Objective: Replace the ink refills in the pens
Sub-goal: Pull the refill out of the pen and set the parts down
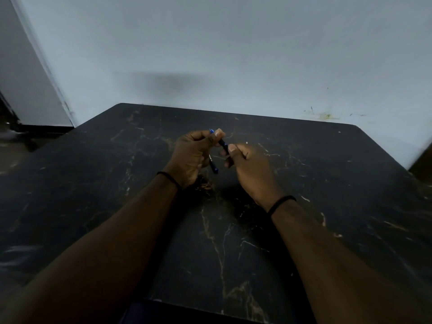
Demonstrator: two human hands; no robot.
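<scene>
A dark blue pen (222, 145) is held above the middle of the black marble table (327, 183). My left hand (192, 155) is closed around pen parts: a blue tip sticks out above its fingers, and a second dark barrel piece (214, 166) with a blue end points down from the palm. My right hand (249, 166) pinches the pen's lower right end between thumb and fingers. A small pale bit shows just above the right hand's fingers; what it is cannot be told. The two hands nearly touch.
The table meets a pale grey wall (233, 54) at its far edge. A door frame and dark floor lie at the far left. The table's right corner ends near the frame edge. Black bands sit on both wrists.
</scene>
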